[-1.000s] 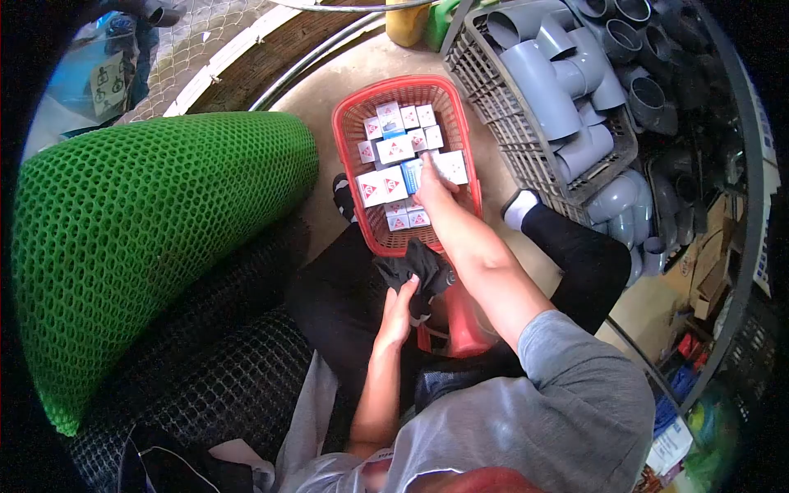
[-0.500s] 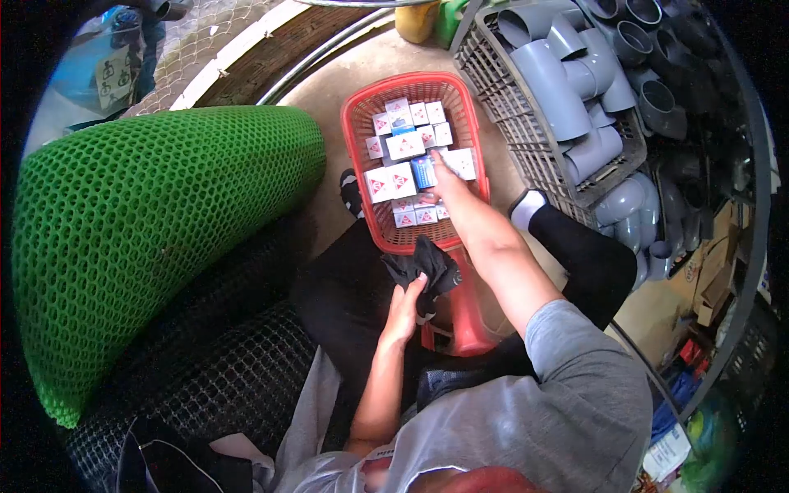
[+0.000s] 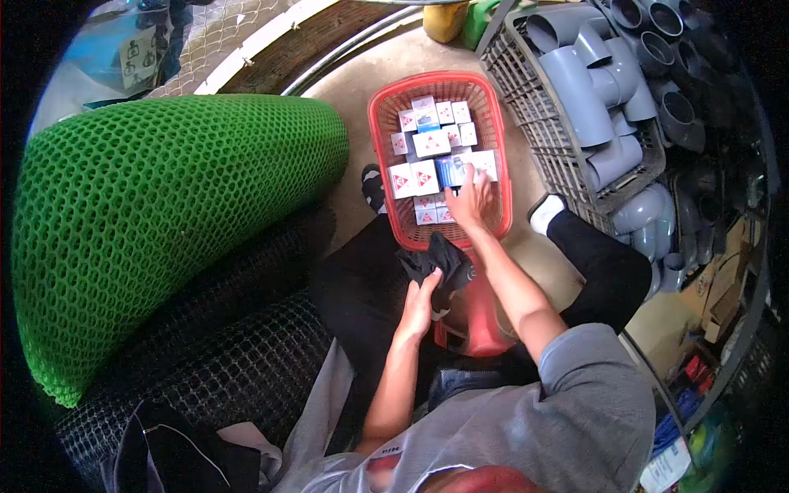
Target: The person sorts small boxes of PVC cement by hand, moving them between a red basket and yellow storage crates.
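Note:
A black cloth (image 3: 436, 259) is bunched in my left hand (image 3: 422, 302), whose fingers are closed around it just below the red basket's near rim. My right hand (image 3: 471, 201) reaches into the red plastic basket (image 3: 380, 131), fingers apart and bent down over the boxes. Its fingertips are at a blue-and-white box (image 3: 450, 172) and the white box (image 3: 483, 164) beside it; it lifts nothing. Several small white boxes with red triangle marks, such as a pair of boxes (image 3: 412, 179) on the left, lie stacked in the basket.
A rolled green plastic mesh (image 3: 181, 222) lies at left, with black netting (image 3: 222, 370) below it. To the right stands a dark crate (image 3: 538, 123) of grey pipe fittings (image 3: 579, 94), with more fittings beyond. A red stool-like piece (image 3: 485, 316) is between my legs.
My right hand has shifted its grip across the boxes, now with fingers bent over them from the right. The view has moved slightly left. My left hand still holds the cloth.

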`<state>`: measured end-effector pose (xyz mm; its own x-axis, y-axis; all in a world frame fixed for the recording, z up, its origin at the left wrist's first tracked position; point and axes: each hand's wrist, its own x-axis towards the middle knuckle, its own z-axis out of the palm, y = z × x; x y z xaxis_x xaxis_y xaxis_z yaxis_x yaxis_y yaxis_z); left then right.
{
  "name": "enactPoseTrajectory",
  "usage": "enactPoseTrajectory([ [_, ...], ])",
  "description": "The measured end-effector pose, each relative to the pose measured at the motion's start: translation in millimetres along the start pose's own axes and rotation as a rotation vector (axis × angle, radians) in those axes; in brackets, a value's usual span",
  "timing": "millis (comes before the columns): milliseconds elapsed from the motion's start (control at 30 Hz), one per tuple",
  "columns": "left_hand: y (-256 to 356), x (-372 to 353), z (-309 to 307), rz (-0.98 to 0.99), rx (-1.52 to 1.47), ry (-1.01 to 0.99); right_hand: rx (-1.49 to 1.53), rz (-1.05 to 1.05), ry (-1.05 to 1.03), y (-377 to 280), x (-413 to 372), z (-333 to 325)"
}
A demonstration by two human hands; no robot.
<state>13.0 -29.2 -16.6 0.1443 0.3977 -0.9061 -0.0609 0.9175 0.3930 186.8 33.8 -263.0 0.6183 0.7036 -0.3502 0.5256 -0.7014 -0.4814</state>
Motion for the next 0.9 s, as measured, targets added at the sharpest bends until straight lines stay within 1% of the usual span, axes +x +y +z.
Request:
enactPoseTrajectory([
  [33,1,0,-1,-0.015,-0.017,-0.043,-0.187,-0.190,-0.061,-2,-2,-19],
  [67,-3,3,-3,-0.016,-0.018,-0.041,-0.201,-0.353,-0.144,4,4,-26],
  [100,-11,8,-5,0.012,0.003,-0.032,-0.201,-0.355,-0.145,16,14,-23],
  [167,-15,9,-7,0.038,0.018,-0.016,-0.420,-0.465,-0.265,39,31,-6],
  [200,-12,9,-6,0.045,0.006,-0.049,-0.522,-0.464,-0.297,44,34,0],
  [233,-11,9,-5,0.051,-0.009,-0.082,-0.526,-0.471,-0.301,47,38,4],
  [267,-11,10,-5,0.050,-0.018,-0.076,-0.615,-0.493,-0.282,51,40,9],
  [300,-11,10,-6,-0.006,0.024,-0.030,-0.702,-0.511,-0.264,55,39,15],
  [333,-11,11,-7,-0.060,0.069,0.014,-0.700,-0.506,-0.265,52,45,20],
  [367,-13,13,-8,-0.058,0.070,0.017,-0.696,-0.508,-0.265,48,47,25],
  [433,-13,14,-9,-0.012,0.037,-0.052,-0.760,-0.458,-0.276,45,45,29],
  [467,-10,12,-6,-0.006,0.042,-0.063,-0.760,-0.452,-0.264,48,46,25],
  [567,-4,6,-4,0.019,0.018,-0.132,-0.701,-0.537,-0.255,47,38,14],
  [600,-12,10,-6,0.015,0.034,-0.050,-0.771,-0.544,-0.287,48,30,10],
  [633,-14,10,-6,0.008,0.051,0.033,-0.765,-0.544,-0.281,50,22,6],
  [700,-15,10,-7,0.029,0.040,0.002,-0.645,-0.549,-0.333,54,14,-1],
  [733,-15,9,-6,0.042,0.021,-0.024,-0.681,-0.549,-0.309,53,12,-2],
  [767,-16,9,-7,0.043,0.027,-0.022,-0.674,-0.547,-0.308,53,10,-2],
  [833,-19,11,-9,0.041,0.057,0.017,-0.568,-0.538,-0.300,53,8,-4],
  [900,-19,14,-9,0.052,0.067,0.019,-0.574,-0.547,-0.282,53,8,-3],
])
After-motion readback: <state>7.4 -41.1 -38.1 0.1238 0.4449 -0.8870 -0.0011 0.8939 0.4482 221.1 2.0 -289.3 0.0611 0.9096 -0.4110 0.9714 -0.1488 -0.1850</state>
